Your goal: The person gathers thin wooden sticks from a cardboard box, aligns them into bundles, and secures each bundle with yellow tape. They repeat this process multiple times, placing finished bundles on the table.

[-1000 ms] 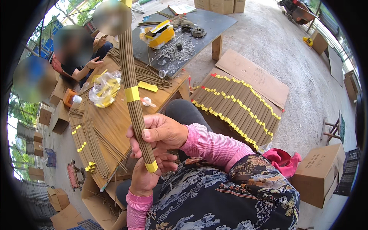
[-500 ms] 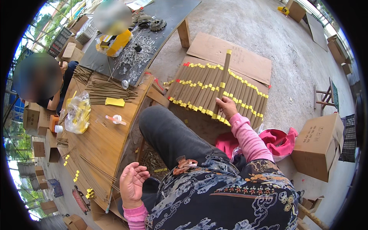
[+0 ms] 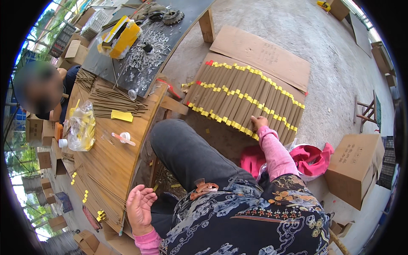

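Bundles [image 3: 244, 106] of thin, straight brown sticks, matte and rough-looking, wrapped in yellow bands at both ends and the middle; red bands at the far left. Laid side by side in a slanting row on flat, creased cardboard [image 3: 263, 53], over pale, gritty floor [image 3: 335, 72]. Long axes nearly parallel, pointing away from the body, far ends leaning somewhat right; yellow ends in an uneven, stepped line. Over the near part of the row, toward its right half, the right hand [image 3: 259, 122]: fingers bent down at a bundle, tips hidden; cannot tell a grip from a mere touch. Near the edge of the wooden table [image 3: 112, 155], well apart from the row, the left hand [image 3: 140, 209]: raised, fingers parted and loosely curved. On the grained tabletop, loose sticks [image 3: 117, 103] in a tangled spread, a flat yellow sheet [image 3: 122, 115], a crinkled clear bag [image 3: 83, 127]. Beyond, on the smooth dark table [image 3: 100, 61], small pale pieces [image 3: 148, 51] in a scatter beside a toothed wheel [image 3: 174, 17].
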`<state>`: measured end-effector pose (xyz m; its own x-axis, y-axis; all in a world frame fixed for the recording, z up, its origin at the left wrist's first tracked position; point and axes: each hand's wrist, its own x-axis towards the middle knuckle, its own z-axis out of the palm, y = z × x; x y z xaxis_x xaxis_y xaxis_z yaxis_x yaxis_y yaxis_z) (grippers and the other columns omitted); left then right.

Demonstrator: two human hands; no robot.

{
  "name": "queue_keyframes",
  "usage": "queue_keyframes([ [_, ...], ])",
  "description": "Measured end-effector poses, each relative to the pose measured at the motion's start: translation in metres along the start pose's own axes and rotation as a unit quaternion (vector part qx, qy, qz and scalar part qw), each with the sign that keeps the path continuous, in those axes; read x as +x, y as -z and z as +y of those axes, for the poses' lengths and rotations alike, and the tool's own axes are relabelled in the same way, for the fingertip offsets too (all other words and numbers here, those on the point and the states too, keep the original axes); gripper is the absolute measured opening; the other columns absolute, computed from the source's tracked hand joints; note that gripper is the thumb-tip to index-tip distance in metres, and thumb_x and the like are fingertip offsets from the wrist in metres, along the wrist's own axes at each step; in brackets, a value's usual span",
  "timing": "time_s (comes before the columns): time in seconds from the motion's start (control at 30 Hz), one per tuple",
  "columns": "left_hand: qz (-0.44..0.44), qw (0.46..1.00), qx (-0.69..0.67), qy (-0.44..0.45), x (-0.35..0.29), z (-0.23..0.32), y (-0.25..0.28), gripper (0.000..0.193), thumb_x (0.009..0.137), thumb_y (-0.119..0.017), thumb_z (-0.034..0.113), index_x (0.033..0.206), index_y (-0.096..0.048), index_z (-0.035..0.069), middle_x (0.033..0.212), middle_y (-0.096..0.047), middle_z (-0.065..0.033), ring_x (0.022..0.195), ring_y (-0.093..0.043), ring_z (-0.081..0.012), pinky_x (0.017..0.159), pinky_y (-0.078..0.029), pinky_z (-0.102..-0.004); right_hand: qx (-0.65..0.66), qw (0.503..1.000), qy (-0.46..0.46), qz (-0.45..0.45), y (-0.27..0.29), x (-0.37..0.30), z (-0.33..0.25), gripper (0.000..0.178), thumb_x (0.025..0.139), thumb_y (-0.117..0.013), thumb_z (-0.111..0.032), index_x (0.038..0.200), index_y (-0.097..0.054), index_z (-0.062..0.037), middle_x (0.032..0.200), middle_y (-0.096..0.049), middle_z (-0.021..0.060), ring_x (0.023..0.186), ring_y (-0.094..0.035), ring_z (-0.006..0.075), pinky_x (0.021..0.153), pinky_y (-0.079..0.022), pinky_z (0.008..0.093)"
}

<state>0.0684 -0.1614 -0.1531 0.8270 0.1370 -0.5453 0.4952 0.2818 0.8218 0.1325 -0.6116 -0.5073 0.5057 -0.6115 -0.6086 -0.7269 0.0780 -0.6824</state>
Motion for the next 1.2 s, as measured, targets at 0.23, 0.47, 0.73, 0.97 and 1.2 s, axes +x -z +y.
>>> queue_keyframes([
  [0.23,0.018,1.000,-0.002,0.000,0.004,-0.003,0.009,0.021,0.089,-0.045,0.015,0.102,-0.048,-0.001,0.086,-0.060,-0.0160,0.073,-0.061,-0.0219,0.067,-0.053,-0.0327,-0.191,0.975,0.058,0.093,-0.001,-0.012,-0.015,0.050,0.070,-0.067,-0.034,0.100,-0.058,0.0053,0.095,-0.060,0.0226,0.092,-0.058,0.0332,0.080,-0.044,0.0373],
  [0.47,0.007,1.000,-0.008,-0.002,0.006,-0.004,0.011,0.020,0.089,-0.044,0.014,0.102,-0.048,-0.001,0.087,-0.060,-0.0164,0.073,-0.061,-0.0218,0.068,-0.053,-0.0329,-0.238,0.970,0.009,0.055,0.002,-0.021,-0.037,0.049,0.070,-0.068,-0.037,0.090,-0.059,0.0070,0.089,-0.061,0.0215,0.082,-0.061,0.0306,0.072,-0.047,0.0375],
  [0.73,0.030,0.999,-0.020,-0.024,-0.001,-0.004,0.030,0.021,0.089,-0.045,0.014,0.103,-0.048,-0.001,0.087,-0.060,-0.0166,0.074,-0.061,-0.0224,0.068,-0.052,-0.0335,-0.225,0.969,0.045,0.091,-0.020,0.005,-0.015,0.049,0.071,-0.070,-0.030,0.095,-0.053,0.0088,0.084,-0.061,0.0190,0.068,-0.062,0.0276,0.052,-0.050,0.0355],
  [0.97,0.037,0.996,-0.062,-0.058,-0.019,0.007,0.053,0.021,0.088,-0.046,0.015,0.100,-0.051,-0.002,0.087,-0.061,-0.0167,0.075,-0.062,-0.0229,0.070,-0.052,-0.0338,-0.112,0.994,-0.010,-0.004,-0.009,-0.002,-0.016,0.036,0.073,-0.070,-0.021,0.082,-0.052,0.0087,0.066,-0.055,0.0134,0.050,-0.054,0.0216,0.041,-0.048,0.0333],
  [1.2,0.171,0.967,-0.108,-0.156,-0.070,-0.012,0.132,0.016,0.088,-0.047,0.017,0.090,-0.052,0.001,0.080,-0.061,-0.0125,0.070,-0.061,-0.0191,0.067,-0.052,-0.0313,-0.008,0.994,0.098,-0.049,-0.016,0.011,-0.033,0.012,0.075,-0.056,-0.008,0.082,-0.051,0.0003,0.054,-0.048,0.0049,0.040,-0.045,0.0140,0.035,-0.037,0.0281],
])
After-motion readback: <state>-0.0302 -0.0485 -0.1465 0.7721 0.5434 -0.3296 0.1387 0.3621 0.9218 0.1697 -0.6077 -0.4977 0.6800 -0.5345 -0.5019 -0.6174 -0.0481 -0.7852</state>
